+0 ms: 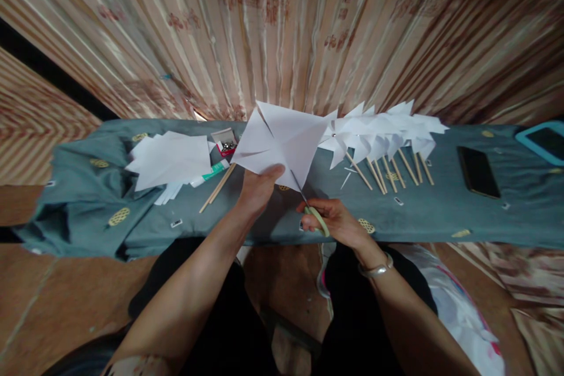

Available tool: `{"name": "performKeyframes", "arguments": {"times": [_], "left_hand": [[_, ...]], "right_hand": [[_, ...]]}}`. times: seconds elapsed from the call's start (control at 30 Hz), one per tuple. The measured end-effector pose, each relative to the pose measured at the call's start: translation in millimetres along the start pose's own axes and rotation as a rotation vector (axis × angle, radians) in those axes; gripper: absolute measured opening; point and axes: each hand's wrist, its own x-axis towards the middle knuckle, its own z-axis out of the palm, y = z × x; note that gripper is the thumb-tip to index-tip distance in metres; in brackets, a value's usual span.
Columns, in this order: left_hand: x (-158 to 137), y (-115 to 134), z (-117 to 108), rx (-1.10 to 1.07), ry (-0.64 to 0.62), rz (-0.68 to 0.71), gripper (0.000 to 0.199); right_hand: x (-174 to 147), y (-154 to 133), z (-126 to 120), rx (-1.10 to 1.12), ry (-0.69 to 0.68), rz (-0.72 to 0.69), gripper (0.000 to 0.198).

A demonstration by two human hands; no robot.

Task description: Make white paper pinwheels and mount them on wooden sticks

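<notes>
A white paper square [293, 132] is pinched along its near edge by my left hand [259, 188], thumb on top. Slits run inward from its far and left corners. My right hand [332, 217] grips scissors [318, 220] with light green handles, their blades at the paper's near corner. Just right of the sheet lies a row of white paper pinwheels [379, 129] on wooden sticks, overlapping one another. To the left rests a stack of white paper squares [174, 158], with a green and white glue tube [215, 170] beside it.
A small red box of metal pins [227, 144] and loose wooden sticks [217, 188] lie left of the paper. A black phone [478, 171] and a blue-framed device [544, 140] are at the right on the green cloth [440, 205]. A patterned curtain [282, 29] hangs behind.
</notes>
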Motion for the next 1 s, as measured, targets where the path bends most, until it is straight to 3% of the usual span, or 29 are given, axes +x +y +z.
{"name": "performKeyframes", "arguments": {"times": [0.27,0.77,1.0], "left_hand": [[-3.4,-5.1,0.5,-0.020,-0.003,-0.050,0.029],[-3.2,-2.6,1.4,-0.043,-0.034,-0.011,0.059],[-3.2,-1.5,2.3,-0.065,-0.034,-0.002,0.054]], "right_hand": [[-0.4,-0.4,-1.9,-0.054,0.003,-0.035,0.056],[0.2,-2.8,1.1,0.043,0.046,0.004,0.051],[0.0,-2.5,0.2,0.022,0.030,-0.017,0.050]]}}
